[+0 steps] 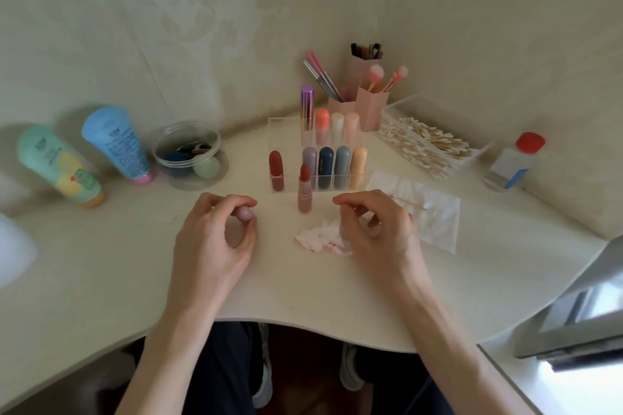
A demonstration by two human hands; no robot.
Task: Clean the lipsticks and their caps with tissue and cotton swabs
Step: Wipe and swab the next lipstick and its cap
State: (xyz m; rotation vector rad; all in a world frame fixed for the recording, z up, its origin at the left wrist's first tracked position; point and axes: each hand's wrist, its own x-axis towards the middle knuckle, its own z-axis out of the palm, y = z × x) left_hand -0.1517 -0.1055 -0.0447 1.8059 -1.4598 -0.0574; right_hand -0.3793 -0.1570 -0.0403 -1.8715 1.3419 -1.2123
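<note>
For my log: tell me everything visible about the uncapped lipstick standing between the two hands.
The uncapped lipstick stands upright on the pale table, just in front of the clear organizer. Its tube looks like matte dusty-pink plastic; a brick-red bullet with a rounded tip is wound out above it. Only the table touches it: the left hand, gripping a pinkish cap, and the right hand, holding a cotton swab, sit apart on either side.
</note>
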